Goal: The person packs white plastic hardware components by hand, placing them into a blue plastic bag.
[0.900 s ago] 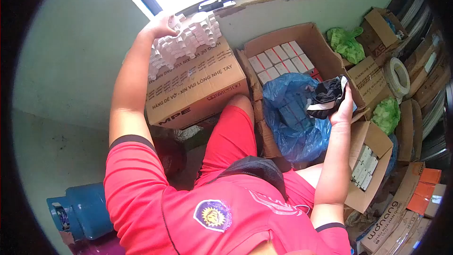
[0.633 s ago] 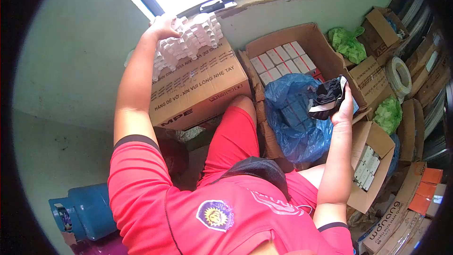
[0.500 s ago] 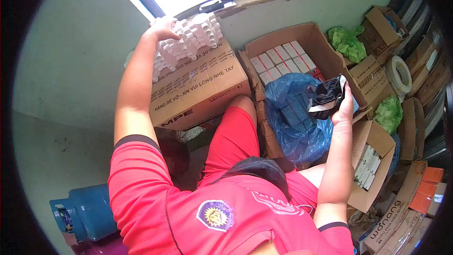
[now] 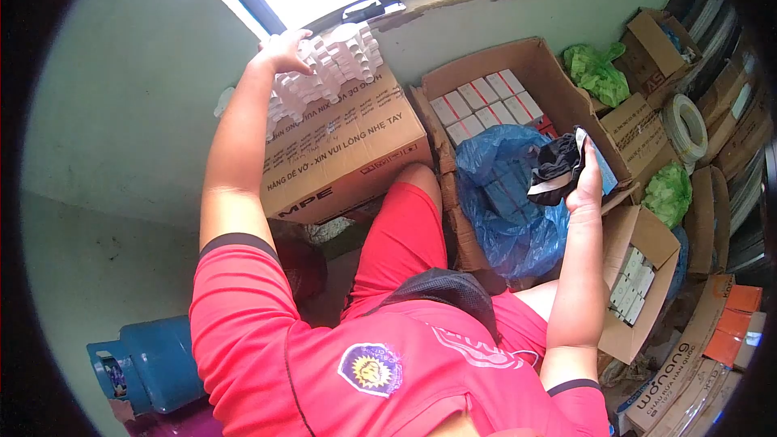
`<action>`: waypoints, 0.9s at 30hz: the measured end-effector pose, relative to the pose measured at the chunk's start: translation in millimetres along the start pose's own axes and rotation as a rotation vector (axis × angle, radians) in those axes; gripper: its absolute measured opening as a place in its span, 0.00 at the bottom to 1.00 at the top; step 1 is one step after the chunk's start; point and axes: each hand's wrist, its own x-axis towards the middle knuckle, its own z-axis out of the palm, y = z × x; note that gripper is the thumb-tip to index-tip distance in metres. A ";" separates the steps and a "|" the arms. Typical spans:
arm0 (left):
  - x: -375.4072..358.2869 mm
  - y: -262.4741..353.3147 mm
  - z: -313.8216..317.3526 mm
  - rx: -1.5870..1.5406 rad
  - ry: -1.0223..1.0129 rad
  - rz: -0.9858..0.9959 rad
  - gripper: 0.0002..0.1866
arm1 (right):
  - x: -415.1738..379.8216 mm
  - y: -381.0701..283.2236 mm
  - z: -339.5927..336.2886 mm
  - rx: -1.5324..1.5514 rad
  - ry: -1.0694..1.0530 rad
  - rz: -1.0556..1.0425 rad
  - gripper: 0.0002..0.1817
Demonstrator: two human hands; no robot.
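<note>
White plastic pipe fittings (image 4: 328, 69) stand in a row of stacks on top of a large closed cardboard box (image 4: 348, 154) by the window. My left hand (image 4: 285, 52) lies over the far left end of these fittings, thumb and fingers apart. A bunched black cloth item with white trim (image 4: 557, 168) is gripped in my right hand (image 4: 591, 182); its exact kind I cannot make out. Under that hand is a blue plastic bag (image 4: 506, 235) with blue packs inside, lying partly in an open carton (image 4: 558, 73). Small white boxes with red stripes (image 4: 486, 101) fill the carton's back part.
A smaller open box of white items (image 4: 647, 239) stands at my right. Green plastic bags (image 4: 597, 73), a coil of pale tubing (image 4: 685, 131) and stacked cartons line the right side. A blue gas cylinder (image 4: 158, 364) is at the lower left, near the wall.
My left hand has shifted slightly right over the fittings, its fingers more spread. The black cloth item has turned a little in my right hand, which has barely moved.
</note>
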 end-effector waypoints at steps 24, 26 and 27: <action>27.0 -30.9 29.8 -0.168 0.019 0.113 0.48 | -3.0 3.3 1.7 -0.151 -0.009 -0.076 0.23; 19.7 -24.8 24.3 -0.161 0.030 0.104 0.47 | -5.3 6.0 2.8 -0.300 -0.052 -0.135 0.23; 21.1 -24.7 24.2 -0.157 0.024 0.102 0.47 | -12.3 4.7 11.3 -0.399 -0.130 -0.152 0.24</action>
